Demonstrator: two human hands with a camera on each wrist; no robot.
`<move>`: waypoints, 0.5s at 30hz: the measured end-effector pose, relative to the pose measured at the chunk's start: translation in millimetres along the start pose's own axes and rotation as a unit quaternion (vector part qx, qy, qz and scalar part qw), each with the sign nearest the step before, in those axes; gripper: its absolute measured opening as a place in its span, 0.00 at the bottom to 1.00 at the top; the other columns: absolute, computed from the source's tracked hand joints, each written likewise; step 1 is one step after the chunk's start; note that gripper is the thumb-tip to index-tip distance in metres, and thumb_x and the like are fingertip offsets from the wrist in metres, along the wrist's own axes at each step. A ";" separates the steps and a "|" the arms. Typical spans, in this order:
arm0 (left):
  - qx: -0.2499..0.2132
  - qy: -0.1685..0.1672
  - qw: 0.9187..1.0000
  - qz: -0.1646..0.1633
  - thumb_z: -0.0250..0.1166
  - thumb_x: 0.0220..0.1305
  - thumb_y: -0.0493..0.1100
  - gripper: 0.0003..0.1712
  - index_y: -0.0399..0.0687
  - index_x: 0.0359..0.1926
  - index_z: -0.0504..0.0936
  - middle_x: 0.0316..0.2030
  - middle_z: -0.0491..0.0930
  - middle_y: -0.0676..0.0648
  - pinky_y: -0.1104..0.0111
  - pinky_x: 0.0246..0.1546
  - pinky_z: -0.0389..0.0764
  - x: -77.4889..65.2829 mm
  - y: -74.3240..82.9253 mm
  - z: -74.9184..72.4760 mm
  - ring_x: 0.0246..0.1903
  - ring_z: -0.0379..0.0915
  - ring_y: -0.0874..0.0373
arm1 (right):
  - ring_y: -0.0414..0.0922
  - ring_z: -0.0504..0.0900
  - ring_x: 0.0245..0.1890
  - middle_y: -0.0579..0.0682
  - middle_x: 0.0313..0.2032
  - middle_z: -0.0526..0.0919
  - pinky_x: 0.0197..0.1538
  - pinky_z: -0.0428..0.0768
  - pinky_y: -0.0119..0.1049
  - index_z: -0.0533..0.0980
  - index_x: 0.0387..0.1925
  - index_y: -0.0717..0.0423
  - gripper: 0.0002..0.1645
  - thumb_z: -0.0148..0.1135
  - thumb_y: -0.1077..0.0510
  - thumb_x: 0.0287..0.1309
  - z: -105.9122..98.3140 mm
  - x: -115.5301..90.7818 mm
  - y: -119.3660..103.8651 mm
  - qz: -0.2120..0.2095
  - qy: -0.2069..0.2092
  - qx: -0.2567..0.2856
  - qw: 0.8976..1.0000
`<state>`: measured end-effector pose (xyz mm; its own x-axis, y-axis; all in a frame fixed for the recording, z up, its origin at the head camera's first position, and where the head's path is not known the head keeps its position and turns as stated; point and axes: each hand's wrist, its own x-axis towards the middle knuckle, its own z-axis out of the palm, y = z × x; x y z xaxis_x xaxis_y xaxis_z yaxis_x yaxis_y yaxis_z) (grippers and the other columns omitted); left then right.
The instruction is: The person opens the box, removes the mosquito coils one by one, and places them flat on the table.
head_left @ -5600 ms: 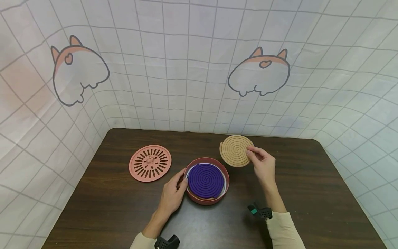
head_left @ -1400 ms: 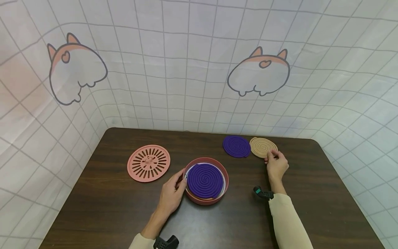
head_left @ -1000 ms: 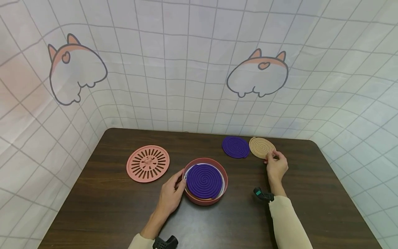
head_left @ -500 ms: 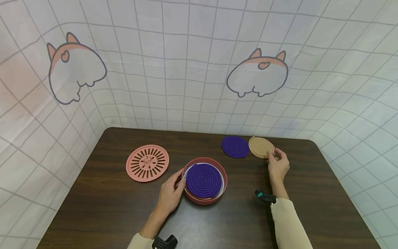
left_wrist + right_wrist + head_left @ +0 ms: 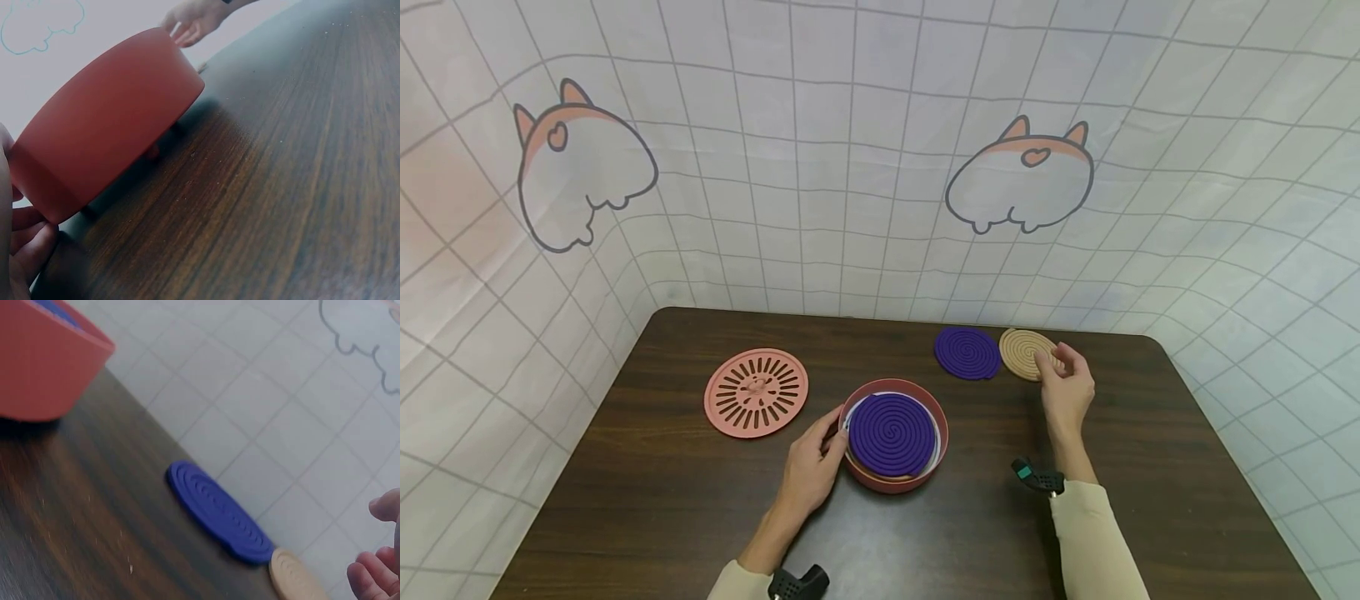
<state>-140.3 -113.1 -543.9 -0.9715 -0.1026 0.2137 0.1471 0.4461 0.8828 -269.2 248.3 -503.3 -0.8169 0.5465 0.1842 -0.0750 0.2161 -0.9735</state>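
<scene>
A round red mosquito coil holder (image 5: 891, 487) stands on the table, with a purple mosquito coil (image 5: 891, 435) lying in it. My left hand (image 5: 811, 468) grips the holder's left wall; in the left wrist view its fingers curl under the holder's lower edge. Flat at the table's back edge lie a second purple coil (image 5: 967, 352) and, just right of it, a beige coil (image 5: 1021, 353). My right hand (image 5: 1067, 392) hovers over the beige coil's near right side. In the right wrist view, thumb and fingers stand apart and hold nothing.
A pink slotted round lid (image 5: 757, 387) lies flat at the left of the dark wooden table (image 5: 685, 500). A white grid-patterned curtain (image 5: 820, 208) rises along the back and both sides. Black wrist cameras sit on both wrists.
Earlier my right hand held the beige coil up behind the holder. The beige coil now lies beside a purple one, and my right hand has just let go and lifted. The left hand stayed put.
</scene>
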 end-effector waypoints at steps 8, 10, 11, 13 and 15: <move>-0.008 -0.006 1.000 -0.014 0.59 0.73 0.48 0.22 0.59 0.66 0.77 0.59 0.81 0.53 0.63 0.55 0.82 0.2 -0.3 0.5 0.55 0.80 0.62 | 0.27 0.81 0.33 0.39 0.46 0.82 0.34 0.80 0.19 0.78 0.59 0.57 0.28 0.71 0.53 0.58 4.7 -11.6 -19.8 -0.016 -0.021 0.000 1.000; -0.009 -0.006 1.000 -0.014 0.59 0.73 0.47 0.22 0.59 0.66 0.77 0.59 0.81 0.53 0.63 0.55 0.82 0.1 -0.4 0.4 0.55 0.80 0.62 | 0.28 0.81 0.34 0.41 0.48 0.82 0.34 0.80 0.19 0.78 0.59 0.56 0.28 0.71 0.53 0.58 5.9 -14.7 -23.9 -0.017 -0.027 -0.004 0.999; -0.009 -0.006 1.000 -0.014 0.59 0.73 0.47 0.22 0.58 0.66 0.77 0.59 0.81 0.52 0.63 0.55 0.82 0.1 -0.2 0.3 0.56 0.80 0.61 | 0.28 0.80 0.35 0.42 0.48 0.82 0.35 0.79 0.19 0.78 0.59 0.55 0.28 0.71 0.53 0.58 6.5 -16.1 -25.8 -0.017 -0.030 -0.005 0.999; -0.008 -0.004 1.000 -0.008 0.59 0.73 0.47 0.22 0.57 0.66 0.77 0.59 0.81 0.51 0.62 0.55 0.82 -0.1 0.0 0.2 0.56 0.80 0.60 | 0.29 0.80 0.36 0.45 0.50 0.82 0.35 0.79 0.18 0.78 0.59 0.54 0.28 0.71 0.53 0.58 7.7 -18.9 -29.3 -0.020 -0.034 -0.007 0.999; -0.006 -0.002 1.000 -0.003 0.59 0.73 0.47 0.23 0.56 0.66 0.77 0.59 0.81 0.50 0.62 0.55 0.82 -0.2 0.6 0.0 0.56 0.80 0.58 | 0.30 0.80 0.37 0.48 0.51 0.83 0.35 0.79 0.18 0.78 0.59 0.54 0.28 0.71 0.52 0.58 8.8 -21.9 -33.0 -0.024 -0.038 -0.007 0.999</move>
<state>-140.0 -112.8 -543.4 -0.9732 -0.1017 0.2062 0.1430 0.4346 0.8892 -253.8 222.1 -476.5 -0.8539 0.4718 0.2195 -0.1081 0.2517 -0.9618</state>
